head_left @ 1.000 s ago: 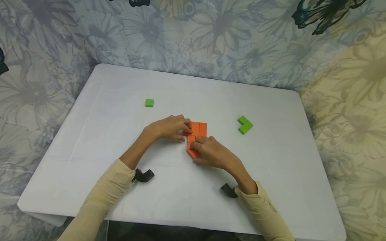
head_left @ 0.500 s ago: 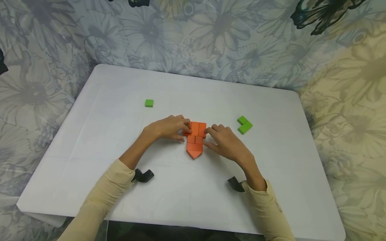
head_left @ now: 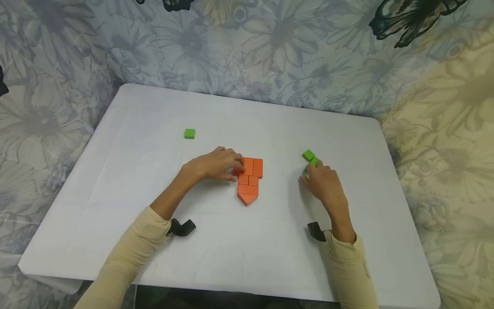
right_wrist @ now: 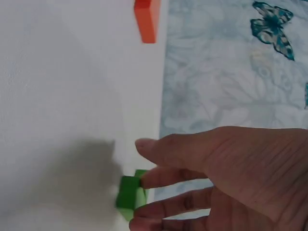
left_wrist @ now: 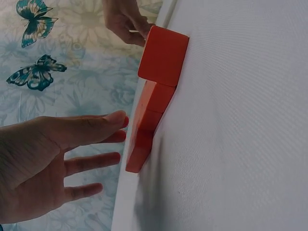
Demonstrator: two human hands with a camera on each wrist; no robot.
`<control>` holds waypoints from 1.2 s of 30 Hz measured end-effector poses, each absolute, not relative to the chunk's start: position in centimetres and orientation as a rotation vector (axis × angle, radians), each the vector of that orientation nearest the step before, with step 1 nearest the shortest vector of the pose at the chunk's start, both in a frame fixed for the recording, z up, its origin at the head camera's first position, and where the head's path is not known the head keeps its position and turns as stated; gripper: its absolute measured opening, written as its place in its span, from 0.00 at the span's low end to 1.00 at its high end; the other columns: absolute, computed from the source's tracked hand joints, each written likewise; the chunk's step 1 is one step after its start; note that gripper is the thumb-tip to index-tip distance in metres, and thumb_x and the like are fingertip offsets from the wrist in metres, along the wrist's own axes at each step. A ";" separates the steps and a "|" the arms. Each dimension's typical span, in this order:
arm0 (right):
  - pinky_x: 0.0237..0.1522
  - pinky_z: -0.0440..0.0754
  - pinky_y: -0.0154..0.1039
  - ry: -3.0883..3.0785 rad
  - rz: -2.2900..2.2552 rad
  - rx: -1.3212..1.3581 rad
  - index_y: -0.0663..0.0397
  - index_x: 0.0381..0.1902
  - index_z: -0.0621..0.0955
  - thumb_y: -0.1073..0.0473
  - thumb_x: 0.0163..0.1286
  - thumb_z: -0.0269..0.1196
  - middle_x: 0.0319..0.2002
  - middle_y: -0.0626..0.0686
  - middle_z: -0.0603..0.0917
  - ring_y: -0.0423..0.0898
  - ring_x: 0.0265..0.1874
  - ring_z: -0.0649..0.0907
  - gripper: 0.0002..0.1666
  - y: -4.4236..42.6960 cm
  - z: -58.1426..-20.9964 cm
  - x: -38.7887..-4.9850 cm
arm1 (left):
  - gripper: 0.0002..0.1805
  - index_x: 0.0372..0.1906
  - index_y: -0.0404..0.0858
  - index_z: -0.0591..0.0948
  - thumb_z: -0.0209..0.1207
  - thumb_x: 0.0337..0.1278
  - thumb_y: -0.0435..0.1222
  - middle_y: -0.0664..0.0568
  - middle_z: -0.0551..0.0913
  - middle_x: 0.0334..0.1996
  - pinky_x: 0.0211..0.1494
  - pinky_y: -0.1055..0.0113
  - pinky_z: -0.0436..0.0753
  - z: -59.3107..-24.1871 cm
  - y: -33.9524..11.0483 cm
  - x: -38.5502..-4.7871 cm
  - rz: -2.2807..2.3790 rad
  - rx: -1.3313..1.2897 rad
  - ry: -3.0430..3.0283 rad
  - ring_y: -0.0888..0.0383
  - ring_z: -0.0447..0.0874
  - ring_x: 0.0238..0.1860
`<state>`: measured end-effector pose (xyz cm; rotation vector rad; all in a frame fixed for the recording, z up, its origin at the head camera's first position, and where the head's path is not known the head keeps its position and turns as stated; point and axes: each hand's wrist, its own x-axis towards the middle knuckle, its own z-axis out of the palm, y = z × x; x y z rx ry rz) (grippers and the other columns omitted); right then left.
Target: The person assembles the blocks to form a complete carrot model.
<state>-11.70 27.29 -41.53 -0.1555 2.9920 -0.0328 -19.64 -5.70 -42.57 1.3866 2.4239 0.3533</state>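
Orange blocks (head_left: 248, 189) lie together in a shape with a pointed near end. At their left edge my left hand (head_left: 216, 165) rests its fingertips on the upper left block; its fingers look fairly straight in the left wrist view, beside the orange blocks (left_wrist: 163, 57). Over on the right, my right hand (head_left: 325, 183) reaches to two green blocks (head_left: 308, 155), its fingertips at the nearer one and partly covering it. In the right wrist view the thumb and fingers stand apart around the green block (right_wrist: 128, 192), not closed on it.
A single green block (head_left: 189, 134) lies toward the back left of the white table (head_left: 154, 111). Patterned cloth (head_left: 278, 47) with butterflies rises behind the table. Black wrist pieces (head_left: 183, 228) hang below both sleeves.
My right hand has left the orange blocks and moved right to the green pair, uncovering the pointed end. My left hand has stayed at the orange blocks.
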 end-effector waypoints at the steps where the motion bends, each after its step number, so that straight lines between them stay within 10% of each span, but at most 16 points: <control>1: 0.41 0.83 0.60 2.990 -0.042 -0.167 0.70 0.45 0.83 0.56 0.73 0.67 0.41 0.71 0.82 0.65 0.35 0.84 0.18 27.5 -41.6 -11.6 | 0.20 0.61 0.44 0.87 0.69 0.66 0.41 0.50 0.84 0.62 0.72 0.45 0.73 -42.5 -5.7 -19.6 0.362 1.388 2.417 0.47 0.78 0.66; 11: 0.24 0.74 0.49 3.055 -0.133 -0.166 0.70 0.44 0.74 0.70 0.67 0.63 0.29 0.66 0.79 0.56 0.22 0.75 0.11 28.9 -42.4 -12.3 | 0.20 0.63 0.44 0.86 0.67 0.69 0.40 0.51 0.83 0.57 0.59 0.57 0.82 -42.3 -5.5 -19.4 0.313 1.367 2.389 0.52 0.79 0.54; 19: 0.50 0.83 0.56 2.944 -0.436 -0.434 0.70 0.56 0.78 0.70 0.67 0.68 0.48 0.67 0.86 0.60 0.45 0.84 0.21 27.3 -41.1 -15.1 | 0.16 0.60 0.46 0.88 0.63 0.72 0.40 0.49 0.83 0.51 0.52 0.58 0.83 -42.3 -5.1 -19.3 0.230 1.430 2.422 0.51 0.78 0.50; 36: 0.64 0.81 0.55 2.683 -0.646 -0.809 0.68 0.62 0.81 0.66 0.69 0.71 0.57 0.64 0.85 0.59 0.56 0.84 0.25 21.1 -44.0 -25.5 | 0.17 0.60 0.46 0.88 0.66 0.70 0.41 0.52 0.82 0.50 0.52 0.63 0.80 -42.4 -4.8 -19.5 0.302 1.330 2.405 0.54 0.76 0.49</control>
